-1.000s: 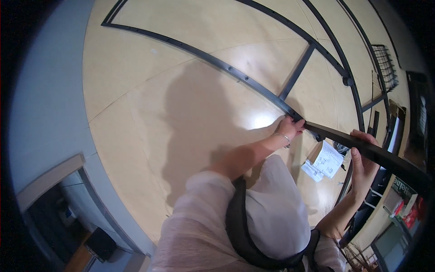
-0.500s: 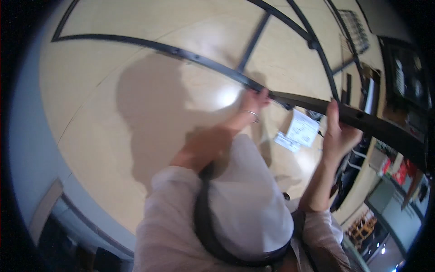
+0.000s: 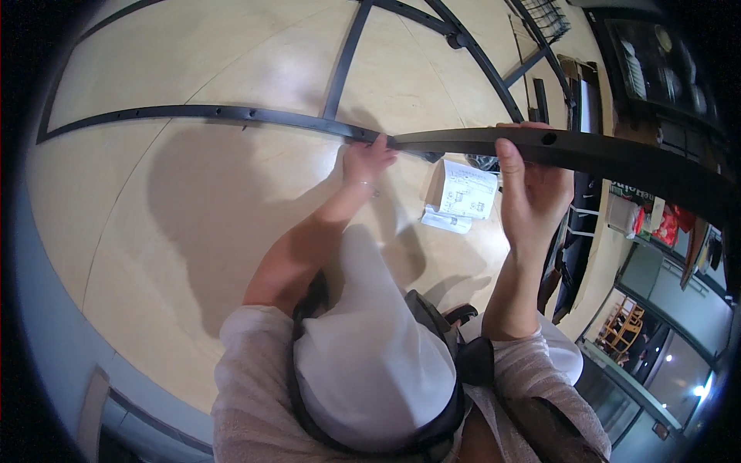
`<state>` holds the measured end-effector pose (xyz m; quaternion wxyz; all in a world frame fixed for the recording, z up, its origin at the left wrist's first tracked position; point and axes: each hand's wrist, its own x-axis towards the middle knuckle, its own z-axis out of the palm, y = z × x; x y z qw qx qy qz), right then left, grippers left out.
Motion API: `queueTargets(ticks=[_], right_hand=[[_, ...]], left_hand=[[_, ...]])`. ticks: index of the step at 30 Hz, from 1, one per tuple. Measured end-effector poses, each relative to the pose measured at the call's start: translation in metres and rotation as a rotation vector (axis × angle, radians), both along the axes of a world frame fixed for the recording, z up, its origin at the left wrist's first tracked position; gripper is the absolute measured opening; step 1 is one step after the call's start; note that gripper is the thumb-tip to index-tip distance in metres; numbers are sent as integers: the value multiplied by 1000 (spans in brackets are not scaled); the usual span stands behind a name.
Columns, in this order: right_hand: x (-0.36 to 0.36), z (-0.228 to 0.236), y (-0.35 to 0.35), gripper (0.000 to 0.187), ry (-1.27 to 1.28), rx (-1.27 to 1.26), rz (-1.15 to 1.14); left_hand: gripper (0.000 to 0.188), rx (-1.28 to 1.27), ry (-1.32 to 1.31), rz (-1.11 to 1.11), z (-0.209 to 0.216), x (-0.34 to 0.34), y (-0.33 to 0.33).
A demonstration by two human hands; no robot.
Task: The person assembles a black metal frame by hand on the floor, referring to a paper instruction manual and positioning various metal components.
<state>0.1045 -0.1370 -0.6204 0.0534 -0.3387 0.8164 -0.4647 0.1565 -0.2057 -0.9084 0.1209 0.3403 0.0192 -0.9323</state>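
My left hand (image 3: 369, 162) is closed around the joint where a long black metal bar meets the black frame (image 3: 255, 116) on the floor. My right hand (image 3: 532, 181) grips the black metal bar (image 3: 610, 154) farther along, with the thumb on its near side and the fingers mostly hidden behind it. A round hole shows in the bar beside that hand. The bar rises toward the camera at the right. A crosspiece (image 3: 347, 62) runs away from the frame near my left hand.
Below the bar, an instruction sheet (image 3: 467, 191) lies on the light wooden floor (image 3: 93, 185). More black frame bars (image 3: 482, 58) and a wire rack (image 3: 544, 19) are at the far right. Long dark parts (image 3: 567, 255) lie along the right side. A dark glass-fronted cabinet (image 3: 656, 65) stands beyond.
The view has turned, so the frame, sheet and both hands appear farther left. Both hands keep their hold, and the bar's right end now appears higher.
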Motion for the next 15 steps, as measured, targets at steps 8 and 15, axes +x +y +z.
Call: queueTargets(ticks=[8, 15], right_hand=[[11, -11, -22, 25, 244, -64, -325], [-19, 4, -2, 30, -184, -10, 192]], left_hand=[[22, -364, -113, -48, 27, 3, 7], [26, -441, -248, -114, 24, 3, 4]])
